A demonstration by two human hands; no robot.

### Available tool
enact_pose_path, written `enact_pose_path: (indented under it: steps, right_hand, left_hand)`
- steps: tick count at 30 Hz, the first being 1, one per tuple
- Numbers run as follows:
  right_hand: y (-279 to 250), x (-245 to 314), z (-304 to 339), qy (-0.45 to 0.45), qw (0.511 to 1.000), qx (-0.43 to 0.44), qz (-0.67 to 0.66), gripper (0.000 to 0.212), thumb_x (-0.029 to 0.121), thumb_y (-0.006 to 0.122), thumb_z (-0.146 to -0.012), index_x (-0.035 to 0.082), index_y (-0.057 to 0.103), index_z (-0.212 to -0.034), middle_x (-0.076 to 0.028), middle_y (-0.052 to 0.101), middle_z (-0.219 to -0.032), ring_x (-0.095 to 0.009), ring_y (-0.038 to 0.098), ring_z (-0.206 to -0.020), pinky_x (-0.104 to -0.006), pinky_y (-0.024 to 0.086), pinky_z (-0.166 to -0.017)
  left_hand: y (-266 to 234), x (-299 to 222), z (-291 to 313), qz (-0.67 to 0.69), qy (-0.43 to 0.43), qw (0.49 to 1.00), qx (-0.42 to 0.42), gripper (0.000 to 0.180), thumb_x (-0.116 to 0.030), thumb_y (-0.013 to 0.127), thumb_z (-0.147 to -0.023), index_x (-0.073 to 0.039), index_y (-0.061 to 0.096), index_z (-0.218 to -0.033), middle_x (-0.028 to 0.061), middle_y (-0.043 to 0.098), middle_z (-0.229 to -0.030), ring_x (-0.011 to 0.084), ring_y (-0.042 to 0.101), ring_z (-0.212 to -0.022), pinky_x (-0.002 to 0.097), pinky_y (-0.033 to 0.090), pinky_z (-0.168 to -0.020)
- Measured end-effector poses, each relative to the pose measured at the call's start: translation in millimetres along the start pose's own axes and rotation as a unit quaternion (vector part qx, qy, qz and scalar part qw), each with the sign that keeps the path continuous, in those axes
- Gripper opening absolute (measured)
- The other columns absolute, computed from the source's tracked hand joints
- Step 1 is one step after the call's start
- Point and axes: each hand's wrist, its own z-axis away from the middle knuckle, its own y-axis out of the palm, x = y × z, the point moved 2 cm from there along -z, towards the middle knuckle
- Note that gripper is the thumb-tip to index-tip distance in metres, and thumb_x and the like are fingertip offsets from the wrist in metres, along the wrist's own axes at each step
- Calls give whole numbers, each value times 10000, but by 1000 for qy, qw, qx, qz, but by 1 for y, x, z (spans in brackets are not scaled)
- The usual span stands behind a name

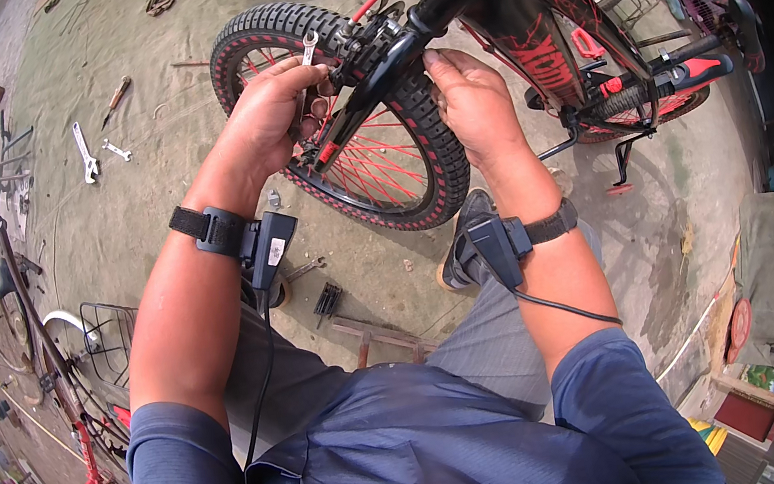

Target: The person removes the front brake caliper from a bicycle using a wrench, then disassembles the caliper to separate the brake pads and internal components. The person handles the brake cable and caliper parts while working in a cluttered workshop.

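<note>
A bicycle wheel with a black knobbly tyre (439, 137) and red spokes stands before me, between the legs of a black fork (363, 104). My left hand (270, 108) is closed around a small silver wrench (310, 46), whose head sticks up above the thumb beside the brake parts (366, 48). Its lower part is hidden by the fingers. On the other side of the fork, my right hand (477, 104) is closed, thumb and fingers pressed together near the tyre. What it holds, if anything, is hidden.
An adjustable wrench (85, 153), a small spanner (117, 150) and a screwdriver (117, 100) lie on the green ground cloth at left. A black pedal-like block (326, 300) lies near a low wooden stool (376, 335). The black-and-red frame (532, 37) reaches right; other bicycle parts line the left.
</note>
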Motion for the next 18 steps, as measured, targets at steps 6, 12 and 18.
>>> enact_pose_path:
  steps: [6, 12, 18]
  right_hand:
    - [2, 2, 2, -1, 1000, -4, -17, 253, 233, 586, -1024, 10, 701, -993, 68, 532, -730, -40, 416, -659, -233, 364, -599]
    - [1, 0, 0, -3, 1000, 1, -3, 230, 235, 599, -1021, 21, 679, -1050, 74, 497, -689, -33, 406, -587, -217, 327, -527]
    - [0, -2, -2, -8, 1000, -1, 11, 226, 235, 609, -1018, 26, 667, -1080, 74, 481, -676, -30, 403, -556, -209, 307, -491]
  left_hand:
    - [2, 2, 0, -7, -4, 1000, -8, 85, -182, 616, -977, -102, 641, -990, -43, 581, -770, 39, 529, -601, 188, 344, -454]
    - [3, 0, 0, 3, -2, 1000, -10, 110, -223, 629, -986, -114, 638, -979, -49, 581, -771, 39, 527, -600, 185, 342, -456]
    - [4, 4, -1, 28, -9, 1000, -10, 79, -181, 613, -978, -106, 636, -986, -40, 581, -771, 45, 523, -599, 185, 341, -458]
